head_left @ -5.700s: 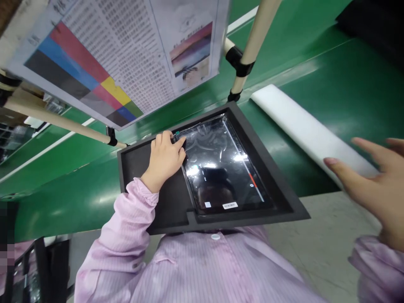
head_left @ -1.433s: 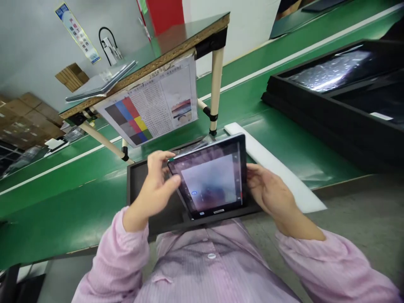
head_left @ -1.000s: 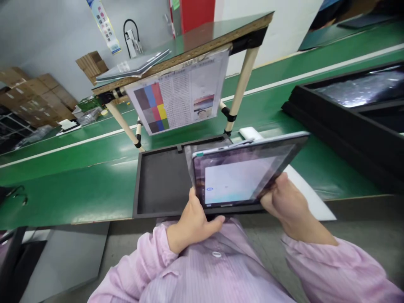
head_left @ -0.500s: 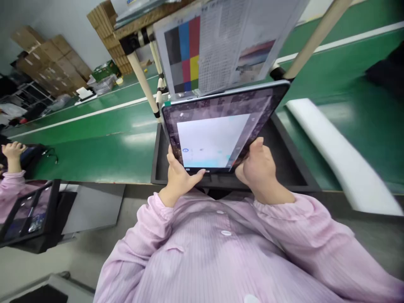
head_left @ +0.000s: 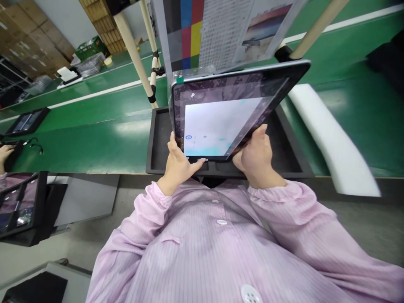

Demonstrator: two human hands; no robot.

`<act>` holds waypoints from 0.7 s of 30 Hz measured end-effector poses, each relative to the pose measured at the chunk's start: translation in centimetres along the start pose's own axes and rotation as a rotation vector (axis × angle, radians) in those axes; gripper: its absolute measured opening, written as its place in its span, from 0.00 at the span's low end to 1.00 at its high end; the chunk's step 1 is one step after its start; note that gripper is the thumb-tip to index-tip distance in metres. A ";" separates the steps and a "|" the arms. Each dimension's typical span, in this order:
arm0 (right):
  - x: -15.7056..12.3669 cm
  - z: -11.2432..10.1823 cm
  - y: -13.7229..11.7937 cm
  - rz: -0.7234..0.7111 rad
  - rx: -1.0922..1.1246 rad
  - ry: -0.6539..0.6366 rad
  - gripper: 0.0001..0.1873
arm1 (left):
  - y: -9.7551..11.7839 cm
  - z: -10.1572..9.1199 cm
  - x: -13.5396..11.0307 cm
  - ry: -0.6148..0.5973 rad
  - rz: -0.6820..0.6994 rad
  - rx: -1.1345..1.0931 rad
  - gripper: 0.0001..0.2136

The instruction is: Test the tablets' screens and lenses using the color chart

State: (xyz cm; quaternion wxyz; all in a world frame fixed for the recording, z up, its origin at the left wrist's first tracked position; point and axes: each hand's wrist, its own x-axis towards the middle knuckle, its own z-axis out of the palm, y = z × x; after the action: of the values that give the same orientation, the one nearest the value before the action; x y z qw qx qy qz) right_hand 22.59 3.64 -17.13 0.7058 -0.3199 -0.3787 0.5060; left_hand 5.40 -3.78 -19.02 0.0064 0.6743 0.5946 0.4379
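Between my two hands a large tablet (head_left: 221,122) is held up and tilted, its lit screen showing a white and pale blue picture. A green tab sticks to its top left corner. My left hand (head_left: 178,164) grips the lower left corner, thumb along the bottom edge. Around the lower right edge is my right hand (head_left: 255,158), its thumb upright and its other fingers partly hidden behind the tablet. Beneath the tablet lies a black foam tray (head_left: 290,151) on the green bench (head_left: 126,147).
A sheet with colour blocks (head_left: 189,33) hangs from a pipe rack (head_left: 134,50) just behind the tablet. To the right, a white foam strip (head_left: 337,143) overhangs the bench edge. A co-worker's hand (head_left: 4,153) is at far left, near cables (head_left: 36,143) and another dark-framed screen (head_left: 27,122).
The view has shifted, and the tablet appears slightly higher and farther right, its right side leaning more. Both hands keep their hold. The co-worker's hand has moved lower and toward the left edge.
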 end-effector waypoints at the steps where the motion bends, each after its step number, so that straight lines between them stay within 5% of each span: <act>1: -0.1 0.0 0.0 -0.002 0.002 -0.015 0.32 | 0.0 0.0 0.1 0.001 0.004 -0.003 0.62; 21: 0.1 0.3 1.0 -0.081 0.044 0.021 0.30 | -0.1 0.6 0.4 -0.036 -0.076 -0.027 0.60</act>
State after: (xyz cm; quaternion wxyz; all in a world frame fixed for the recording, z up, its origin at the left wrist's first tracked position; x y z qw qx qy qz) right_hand 21.87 4.07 -17.83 0.7366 -0.2938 -0.3727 0.4818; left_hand 5.65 -3.15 -19.25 0.0428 0.6588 0.6135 0.4333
